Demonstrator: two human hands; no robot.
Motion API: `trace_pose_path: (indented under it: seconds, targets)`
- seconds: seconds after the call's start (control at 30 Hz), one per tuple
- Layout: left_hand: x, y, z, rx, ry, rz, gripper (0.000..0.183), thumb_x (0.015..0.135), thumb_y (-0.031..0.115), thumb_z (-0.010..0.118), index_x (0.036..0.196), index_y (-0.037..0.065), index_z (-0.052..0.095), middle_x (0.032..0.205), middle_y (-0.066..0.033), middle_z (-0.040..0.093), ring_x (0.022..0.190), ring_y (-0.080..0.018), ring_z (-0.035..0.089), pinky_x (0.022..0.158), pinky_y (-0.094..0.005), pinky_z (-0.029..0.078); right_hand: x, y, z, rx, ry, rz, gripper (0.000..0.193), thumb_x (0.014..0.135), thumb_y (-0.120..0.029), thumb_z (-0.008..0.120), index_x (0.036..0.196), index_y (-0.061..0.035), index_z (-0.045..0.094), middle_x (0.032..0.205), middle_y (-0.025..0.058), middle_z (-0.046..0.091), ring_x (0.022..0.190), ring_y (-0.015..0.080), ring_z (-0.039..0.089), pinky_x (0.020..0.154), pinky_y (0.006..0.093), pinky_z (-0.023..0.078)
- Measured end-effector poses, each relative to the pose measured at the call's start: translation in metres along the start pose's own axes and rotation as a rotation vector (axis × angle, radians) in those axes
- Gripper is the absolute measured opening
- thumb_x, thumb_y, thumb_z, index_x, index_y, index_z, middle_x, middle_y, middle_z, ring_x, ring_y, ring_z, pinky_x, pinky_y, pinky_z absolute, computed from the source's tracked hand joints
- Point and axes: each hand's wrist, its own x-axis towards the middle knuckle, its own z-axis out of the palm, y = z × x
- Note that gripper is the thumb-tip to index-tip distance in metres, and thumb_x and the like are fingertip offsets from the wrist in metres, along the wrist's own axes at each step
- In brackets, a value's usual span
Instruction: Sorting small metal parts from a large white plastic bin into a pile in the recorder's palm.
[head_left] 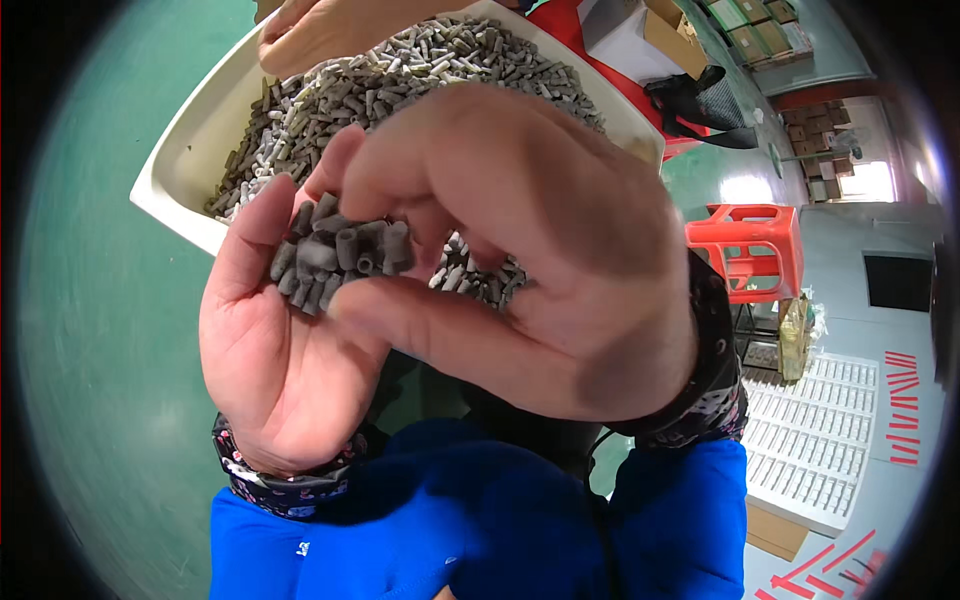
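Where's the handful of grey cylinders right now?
Head view, left of centre: the handful of grey cylinders lies in the cupped left hand, the right hand curled close at its right side, the cream tub behind.

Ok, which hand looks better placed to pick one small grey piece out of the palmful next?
Probably the right hand: its thumb and fingers are curled in at the pile of grey pieces. The left hand is palm up beneath, bearing the pile.
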Motion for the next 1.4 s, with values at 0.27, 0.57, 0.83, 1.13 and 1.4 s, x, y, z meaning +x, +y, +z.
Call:
trace_pose_path:
  seconds: [0.27, 0.57, 0.83, 1.13, 1.4]
  targets:
    - [-0.001, 0.006, 0.016, -0.154, 0.286, 0.147, 0.034, 0.096, 0.016, 0.036, 0.123, -0.001, 0.049, 0.128, -0.0196, 0.044, 0.126, -0.0274, 0.036, 0.106, -0.0422, 0.033, -0.027, 0.045, -0.002, -0.162, -0.234, -0.033, 0.011, 0.074, 0.002, 0.065, 0.083, -0.0037, 0.063, 0.071, 0.0063, 0.055, 0.06, 0.0197, 0.053, 0.055, 0.0289, 0.042]
    - [-0.005, 0.009, 0.009, -0.082, 0.259, 0.138, 0.033, 0.097, 0.016, 0.037, 0.121, -0.001, 0.05, 0.13, -0.0199, 0.044, 0.127, -0.0285, 0.036, 0.107, -0.0416, 0.033, -0.037, 0.054, 0.005, -0.537, -0.395, 0.017, 0.012, 0.071, -0.008, 0.064, 0.082, -0.0094, 0.059, 0.076, 0.0065, 0.051, 0.072, 0.0273, 0.053, 0.064, 0.0373, 0.041]
    - [-0.006, 0.007, 0.011, -0.078, 0.288, 0.138, 0.034, 0.097, 0.017, 0.036, 0.123, -0.001, 0.049, 0.132, -0.0203, 0.042, 0.128, -0.0292, 0.035, 0.107, -0.0419, 0.032, -0.04, 0.052, -0.004, -0.349, -0.283, 0.143, 0.013, 0.069, -0.006, 0.064, 0.075, -0.0077, 0.054, 0.075, 0.0066, 0.053, 0.07, 0.0267, 0.055, 0.061, 0.0379, 0.043]
    - [-0.009, 0.011, 0.0, 0.101, 0.174, 0.068, 0.037, 0.098, 0.018, 0.034, 0.127, 0.0, 0.046, 0.135, -0.0209, 0.04, 0.13, -0.0307, 0.033, 0.108, -0.044, 0.03, 0.0, 0.021, -0.002, -0.042, -0.032, -0.115, 0.019, 0.072, 0.006, 0.067, 0.089, -0.0009, 0.063, 0.082, 0.0052, 0.06, 0.068, 0.0102, 0.053, 0.059, 0.0218, 0.042]
    - [-0.005, 0.01, 0.008, -0.07, 0.265, 0.117, 0.036, 0.098, 0.018, 0.034, 0.126, -0.001, 0.046, 0.134, -0.0206, 0.041, 0.129, -0.03, 0.033, 0.107, -0.0431, 0.032, -0.028, 0.057, -0.01, -0.299, -0.117, -0.001, 0.012, 0.072, -0.002, 0.066, 0.082, -0.0062, 0.062, 0.078, 0.0055, 0.056, 0.07, 0.0212, 0.056, 0.062, 0.0311, 0.043]
